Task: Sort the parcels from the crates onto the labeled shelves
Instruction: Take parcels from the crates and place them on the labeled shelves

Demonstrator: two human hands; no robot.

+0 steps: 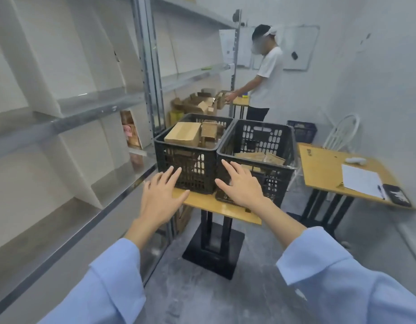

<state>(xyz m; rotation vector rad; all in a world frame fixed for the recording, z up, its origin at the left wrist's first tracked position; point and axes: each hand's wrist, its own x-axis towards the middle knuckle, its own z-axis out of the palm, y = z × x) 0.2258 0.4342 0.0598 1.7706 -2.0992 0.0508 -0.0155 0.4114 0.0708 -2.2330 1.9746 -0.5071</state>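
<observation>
Head view is showing both arms stretching toward two black crates sitting side by side, touching, on a small wooden table [216,208]. The left hand [161,197] is hovering over the table's near left corner, and the right hand [242,183] is spreading before the right crate [276,183]. Both are holding nothing, fingers straight and splayed, perhaps brushing the crate walls, though blur is hiding that. Cardboard parcels [183,134] are filling the left crate [190,168] to its rim. Flatter parcels [260,157] are lying low in the right crate. Metal shelves [85,106] are standing just left.
</observation>
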